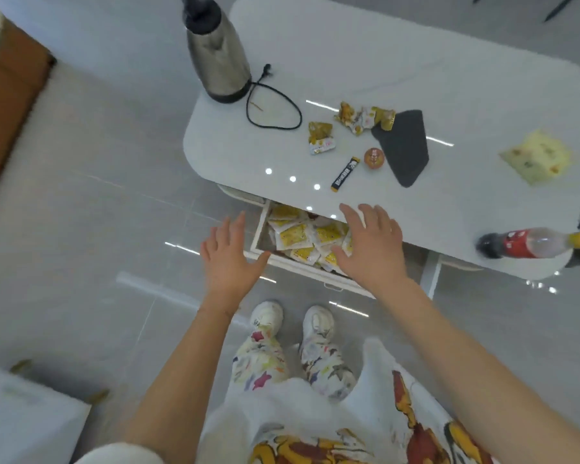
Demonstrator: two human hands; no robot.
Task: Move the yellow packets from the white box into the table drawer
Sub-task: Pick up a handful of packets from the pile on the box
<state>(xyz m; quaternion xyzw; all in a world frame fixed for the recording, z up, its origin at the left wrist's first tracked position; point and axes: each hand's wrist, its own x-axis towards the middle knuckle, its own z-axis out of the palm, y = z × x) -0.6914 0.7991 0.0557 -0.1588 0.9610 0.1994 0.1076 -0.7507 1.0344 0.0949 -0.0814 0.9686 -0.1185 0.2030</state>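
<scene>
The table drawer (pixel 265 229) is pulled out below the white tabletop, and several yellow packets (pixel 295 236) lie piled inside it. My left hand (pixel 230 254) hovers open at the drawer's left front corner, fingers spread, holding nothing. Spread open too, my right hand (pixel 370 246) floats above the drawer's right part and covers some packets. The white box (pixel 27 416) stands on the floor at the bottom left; its inside is not visible.
On the white table (pixel 449 78) stand a steel kettle (pixel 216 55) with a black cord (pixel 272 108), loose yellow wrappers (pixel 359 118), a dark cloth (pixel 404 145), a black sachet (pixel 345 174), a flat yellow packet (pixel 534 155) and a cola bottle (pixel 529 246). My feet (pixel 292 321) are right before the drawer.
</scene>
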